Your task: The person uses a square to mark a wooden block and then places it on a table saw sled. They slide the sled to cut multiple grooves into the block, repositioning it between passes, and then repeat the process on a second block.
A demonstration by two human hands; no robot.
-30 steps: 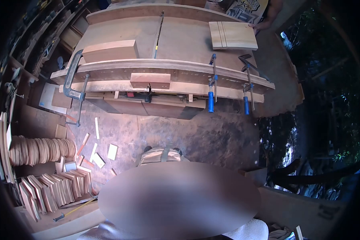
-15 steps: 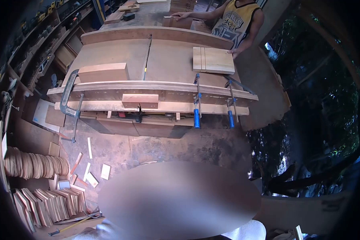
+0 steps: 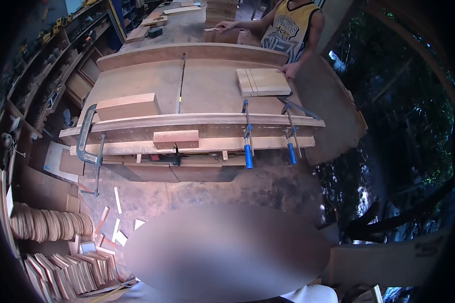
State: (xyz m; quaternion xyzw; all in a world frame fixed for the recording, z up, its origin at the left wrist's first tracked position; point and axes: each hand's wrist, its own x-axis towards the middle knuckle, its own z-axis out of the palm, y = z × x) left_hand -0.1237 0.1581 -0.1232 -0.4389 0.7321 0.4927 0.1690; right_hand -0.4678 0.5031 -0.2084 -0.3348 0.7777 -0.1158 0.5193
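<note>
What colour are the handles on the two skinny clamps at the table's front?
Blue. The clamp handles show best in the head view.

Single head-worn view, fisheye, looking forward and down, workbench (image 3: 136, 81) just ahead, floor (image 3: 268, 187) directly below

The saw bench (image 3: 136, 81) is reddish-brown wood. Toward one o'clock lies a pale yellow board (image 3: 262, 82) marked with two darker parallel lines. The bar clamps (image 3: 248, 156) at the bench's six o'clock edge have bright blue handles. The G-clamp (image 3: 87, 134) at nine o'clock is grey. The co-worker's vest (image 3: 289, 28) is yellow with dark lettering.
</note>
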